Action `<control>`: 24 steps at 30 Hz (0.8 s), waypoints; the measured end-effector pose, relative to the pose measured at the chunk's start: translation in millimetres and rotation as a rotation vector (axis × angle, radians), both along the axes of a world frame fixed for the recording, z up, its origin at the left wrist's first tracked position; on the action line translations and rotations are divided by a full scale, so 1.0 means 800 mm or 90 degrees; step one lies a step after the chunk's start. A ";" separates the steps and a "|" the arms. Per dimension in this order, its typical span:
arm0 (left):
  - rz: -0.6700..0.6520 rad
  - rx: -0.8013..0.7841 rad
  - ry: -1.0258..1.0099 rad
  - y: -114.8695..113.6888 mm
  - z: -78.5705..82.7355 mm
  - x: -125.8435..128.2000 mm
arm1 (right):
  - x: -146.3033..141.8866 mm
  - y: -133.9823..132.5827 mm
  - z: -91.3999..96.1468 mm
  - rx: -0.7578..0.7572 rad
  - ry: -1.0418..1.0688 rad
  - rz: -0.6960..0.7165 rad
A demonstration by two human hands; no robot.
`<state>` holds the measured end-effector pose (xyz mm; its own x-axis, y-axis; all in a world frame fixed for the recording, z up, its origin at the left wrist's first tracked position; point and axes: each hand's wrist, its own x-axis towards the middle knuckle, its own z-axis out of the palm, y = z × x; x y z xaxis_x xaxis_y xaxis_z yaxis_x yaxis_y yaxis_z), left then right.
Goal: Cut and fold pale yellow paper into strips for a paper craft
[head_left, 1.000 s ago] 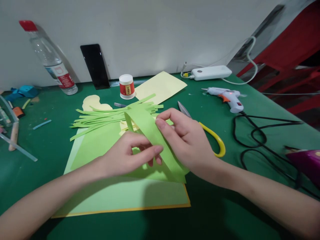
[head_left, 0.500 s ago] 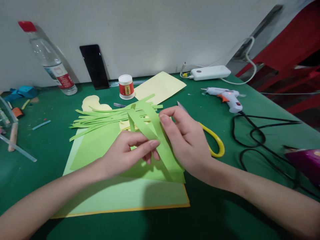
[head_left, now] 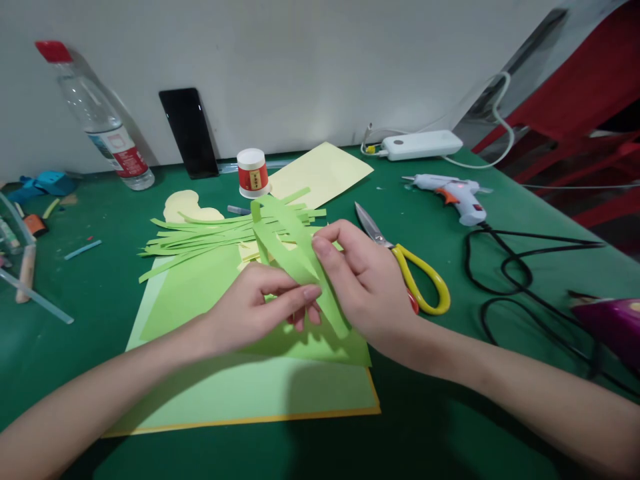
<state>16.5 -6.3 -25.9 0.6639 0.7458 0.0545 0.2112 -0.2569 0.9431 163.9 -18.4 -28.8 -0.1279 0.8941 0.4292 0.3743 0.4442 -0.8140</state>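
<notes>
Between my hands is a bright green paper strip (head_left: 295,261), looped and bent over itself at its upper end. My left hand (head_left: 273,300) pinches the strip between thumb and fingers. My right hand (head_left: 367,280) is closed on the strip's other side, thumb and index finger against its edge. Below lie a green paper sheet (head_left: 195,300) and a paler green sheet (head_left: 225,393) with an orange edge under it. Several cut green strips (head_left: 200,233) are heaped just beyond. Yellow-handled scissors (head_left: 423,280) rest by my right hand, one part of the handle hidden behind it.
A glue gun (head_left: 453,190) with a black cord (head_left: 520,237) lies at right, near a white power strip (head_left: 423,145). Along the back are a water bottle (head_left: 113,140), a phone (head_left: 190,133), a small tub (head_left: 253,175) and cream paper (head_left: 325,173).
My right hand has shifted slightly left and down along the paper strip, uncovering more of the scissors. The strip's folded top has bent over a little to the left.
</notes>
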 end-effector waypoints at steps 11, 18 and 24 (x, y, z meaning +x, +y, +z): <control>0.082 -0.010 -0.065 0.002 0.003 -0.002 | 0.002 0.003 0.003 -0.098 0.043 0.047; 0.030 -0.008 -0.005 -0.003 0.003 0.003 | 0.000 0.002 0.000 -0.164 0.117 0.149; 0.051 0.025 -0.033 -0.002 0.002 -0.001 | 0.003 0.001 0.002 -0.125 0.080 0.115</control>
